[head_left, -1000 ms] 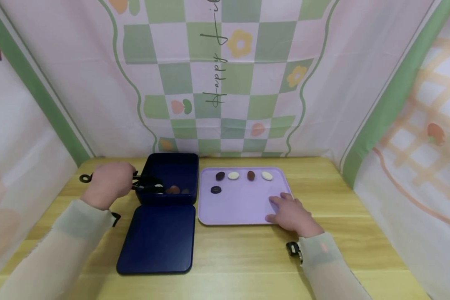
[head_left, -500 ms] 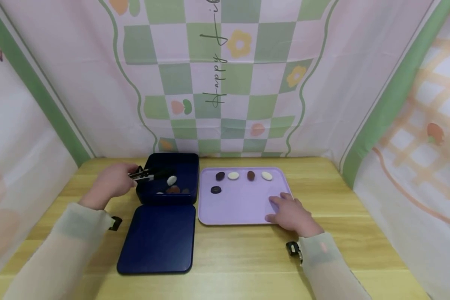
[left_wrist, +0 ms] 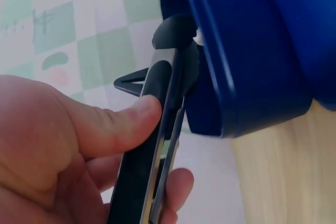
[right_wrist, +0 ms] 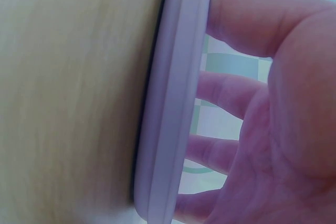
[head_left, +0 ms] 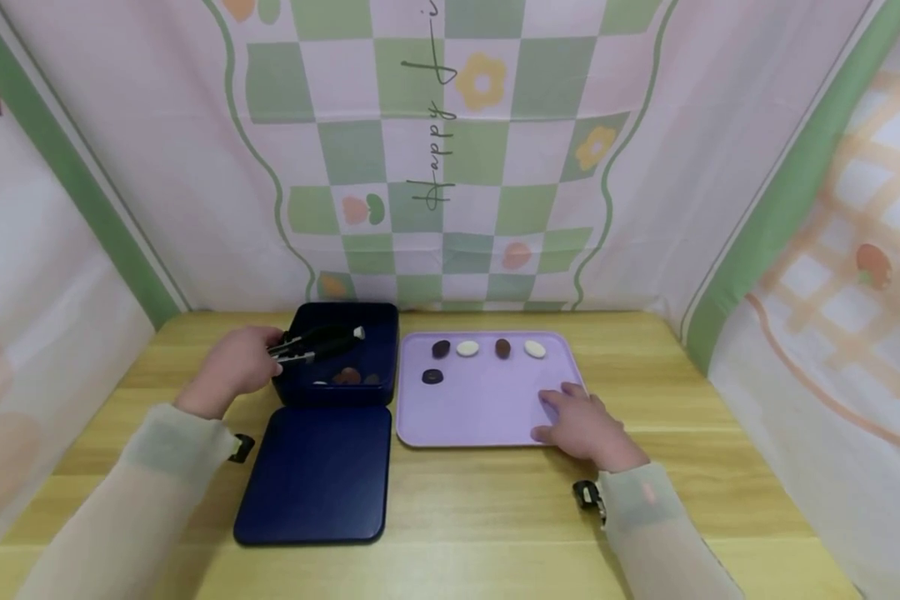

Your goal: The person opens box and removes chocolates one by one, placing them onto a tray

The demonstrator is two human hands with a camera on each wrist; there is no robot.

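My left hand [head_left: 238, 371] grips black-and-silver tongs [left_wrist: 152, 114], thumb on one arm and fingers on the other. The tongs reach over the dark blue box [head_left: 337, 398], and at their tips is a small white oval pebble [head_left: 358, 332]. Inside the box lie brown pebbles [head_left: 348, 377], a dark one [head_left: 372, 380] and part of a white one [head_left: 320, 383]. With fingers spread, my right hand [head_left: 581, 427] rests on the right front corner of the lilac tray [head_left: 480, 417]. In the right wrist view its fingertips lie over the tray's rim [right_wrist: 170, 98].
Across the tray's back is a row: a dark pebble [head_left: 441, 349], a white one [head_left: 468, 348], a brown one [head_left: 502, 348] and another white one [head_left: 535, 349]. A black one [head_left: 432, 377] sits in front. A blue lid [head_left: 315, 479] lies before the box. Patterned cloth [head_left: 480, 167] hangs behind.
The tongs have lifted the white pebble from the box's front part and carried it right and toward the back. My left hand has shifted slightly right. The right hand stays on the tray.
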